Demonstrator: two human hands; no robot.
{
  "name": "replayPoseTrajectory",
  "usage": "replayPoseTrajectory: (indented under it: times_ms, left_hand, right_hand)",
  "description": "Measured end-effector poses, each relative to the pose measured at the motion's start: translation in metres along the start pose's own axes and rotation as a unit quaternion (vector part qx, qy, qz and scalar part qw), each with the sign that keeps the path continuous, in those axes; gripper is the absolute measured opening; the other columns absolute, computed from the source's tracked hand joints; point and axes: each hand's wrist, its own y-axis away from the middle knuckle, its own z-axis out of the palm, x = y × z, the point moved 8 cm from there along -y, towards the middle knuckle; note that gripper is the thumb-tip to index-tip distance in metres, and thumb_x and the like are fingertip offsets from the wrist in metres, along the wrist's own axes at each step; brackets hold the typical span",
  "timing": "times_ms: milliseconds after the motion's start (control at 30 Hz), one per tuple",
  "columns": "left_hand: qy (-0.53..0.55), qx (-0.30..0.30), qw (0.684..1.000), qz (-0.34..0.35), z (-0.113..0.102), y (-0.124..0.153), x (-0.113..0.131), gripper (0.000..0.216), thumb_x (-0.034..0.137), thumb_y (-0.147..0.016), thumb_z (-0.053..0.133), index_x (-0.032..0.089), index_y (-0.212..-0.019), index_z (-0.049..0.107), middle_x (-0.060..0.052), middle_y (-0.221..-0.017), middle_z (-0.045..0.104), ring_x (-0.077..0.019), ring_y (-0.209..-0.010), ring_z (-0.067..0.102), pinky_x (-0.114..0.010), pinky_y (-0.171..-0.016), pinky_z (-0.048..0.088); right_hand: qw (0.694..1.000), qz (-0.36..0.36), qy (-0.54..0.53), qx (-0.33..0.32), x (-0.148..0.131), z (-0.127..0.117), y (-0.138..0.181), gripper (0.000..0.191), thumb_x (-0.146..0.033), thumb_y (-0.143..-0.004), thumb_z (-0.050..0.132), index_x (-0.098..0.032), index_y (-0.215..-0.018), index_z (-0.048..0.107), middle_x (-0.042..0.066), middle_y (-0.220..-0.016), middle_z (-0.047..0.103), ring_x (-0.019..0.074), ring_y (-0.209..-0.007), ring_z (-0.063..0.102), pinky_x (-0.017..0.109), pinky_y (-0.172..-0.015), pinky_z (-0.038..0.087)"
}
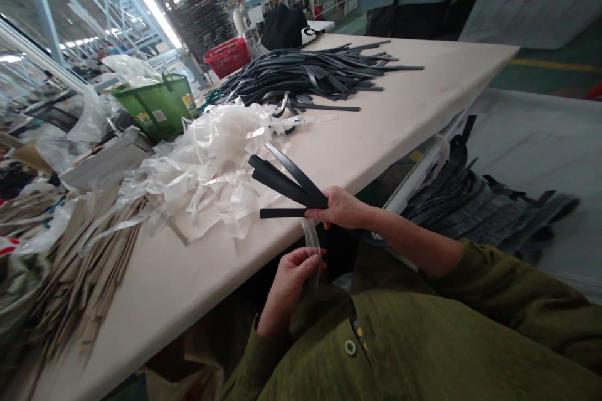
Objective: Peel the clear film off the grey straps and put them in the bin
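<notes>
Several black flat strips (283,179) fan out from my right hand (342,208), whose fingers are wrapped round their near ends. One of them lies apart from the others, pointing left. Below, my left hand (297,269) pinches a clear plastic strip (311,239) between thumb and fingers. This film reaches up to the lowest black strip at my right fingertips; whether it is still attached there I cannot tell. Both hands are at the near edge of the pale table (376,144). A heap of loose clear plastic film (221,156) lies just beyond them.
A large pile of black strips (310,72) covers the table's far part. Brown strips (89,276) lie at the left, near a green basket (157,106). At the back stand a red basket (228,57) and a black bag (283,26). More dark strips (489,207) lie at the right.
</notes>
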Motion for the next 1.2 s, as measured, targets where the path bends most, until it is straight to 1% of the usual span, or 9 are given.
replayPoseTrajectory:
  times_ms: [167,367,500,567,667,767,900,1000,1200]
  left_hand:
    - [-0.062,-0.062,0.996,-0.034,0.008,0.007,-0.002,0.036,0.045,-0.073,0.079,0.015,-0.093,0.078,-0.006,-0.080,0.074,-0.0119,-0.064,0.057,-0.023,-0.061,0.040]
    - [-0.208,-0.084,0.974,0.000,0.015,0.003,0.007,0.030,0.043,-0.076,0.075,0.014,-0.077,0.079,-0.006,-0.072,0.073,-0.0145,-0.064,0.055,-0.026,-0.062,0.038]
    - [-0.069,-0.017,0.997,0.038,0.007,-0.008,0.019,0.032,0.043,-0.069,0.081,0.012,-0.069,0.074,-0.003,-0.063,0.067,-0.0103,-0.058,0.051,-0.023,-0.058,0.038]
    - [0.037,0.029,0.996,0.070,-0.001,-0.014,0.029,0.035,0.044,-0.064,0.085,0.013,-0.065,0.069,-0.001,-0.061,0.064,-0.0080,-0.056,0.050,-0.021,-0.055,0.039]
    - [0.197,0.098,0.971,0.090,-0.009,-0.023,0.043,0.043,0.043,-0.052,0.093,0.015,-0.065,0.063,0.003,-0.063,0.063,-0.0059,-0.055,0.054,-0.018,-0.056,0.046]
    - [0.295,0.147,0.941,0.075,-0.007,-0.030,0.051,0.041,0.038,-0.053,0.093,0.016,-0.069,0.062,0.002,-0.068,0.067,-0.0076,-0.056,0.061,-0.020,-0.059,0.053]
    - [0.337,0.166,0.924,0.068,0.004,-0.035,0.059,0.033,0.034,-0.061,0.090,0.015,-0.072,0.066,-0.001,-0.073,0.072,-0.0112,-0.061,0.067,-0.021,-0.059,0.055]
    - [0.332,0.143,0.929,0.083,0.012,-0.036,0.063,0.037,0.036,-0.056,0.093,0.015,-0.072,0.067,-0.002,-0.073,0.073,-0.0115,-0.062,0.068,-0.020,-0.058,0.054]
    - [0.319,0.122,0.937,0.078,0.017,-0.036,0.056,0.046,0.036,-0.044,0.097,0.015,-0.072,0.068,0.000,-0.070,0.073,-0.0107,-0.063,0.067,-0.020,-0.061,0.054]
  right_hand:
    - [1.000,0.000,-0.002,-0.003,0.000,-0.001,0.000,0.018,-0.032,-0.070,0.068,-0.016,-0.064,0.062,-0.007,-0.046,0.054,0.0082,-0.038,0.049,0.018,-0.037,0.036]
    - [1.000,0.000,-0.007,0.003,0.003,-0.003,0.000,0.022,-0.036,-0.068,0.069,-0.016,-0.065,0.061,-0.006,-0.048,0.054,0.0089,-0.038,0.050,0.019,-0.037,0.037]
    - [0.999,-0.002,0.001,0.047,-0.002,-0.021,0.010,0.029,-0.043,-0.072,0.068,-0.018,-0.063,0.055,-0.007,-0.044,0.048,0.0095,-0.038,0.048,0.019,-0.038,0.035]
    - [0.997,0.009,0.022,0.073,-0.003,-0.033,0.022,0.032,-0.047,-0.075,0.067,-0.016,-0.067,0.060,-0.006,-0.041,0.048,0.0098,-0.037,0.046,0.020,-0.038,0.033]
    - [0.996,0.022,0.027,0.083,-0.004,-0.043,0.046,0.040,-0.053,-0.079,0.065,-0.013,-0.077,0.068,0.001,-0.053,0.062,0.0093,-0.037,0.046,0.022,-0.038,0.033]
    - [0.996,0.041,0.017,0.076,0.001,-0.043,0.071,0.042,-0.055,-0.081,0.065,-0.013,-0.076,0.069,0.007,-0.071,0.070,0.0093,-0.040,0.049,0.022,-0.039,0.037]
    - [0.994,0.071,0.053,0.067,0.011,-0.037,0.094,0.043,-0.056,-0.084,0.062,-0.014,-0.075,0.068,0.002,-0.059,0.062,0.0116,-0.043,0.049,0.022,-0.039,0.037]
    - [0.992,0.065,0.080,0.070,0.013,-0.035,0.098,0.040,-0.053,-0.084,0.060,-0.016,-0.072,0.066,-0.002,-0.053,0.055,0.0122,-0.044,0.048,0.022,-0.040,0.036]
    - [0.981,0.017,0.152,0.122,0.012,-0.042,0.095,0.036,-0.048,-0.086,0.057,-0.016,-0.072,0.066,0.002,-0.064,0.064,0.0184,-0.060,0.058,0.026,-0.053,0.043]
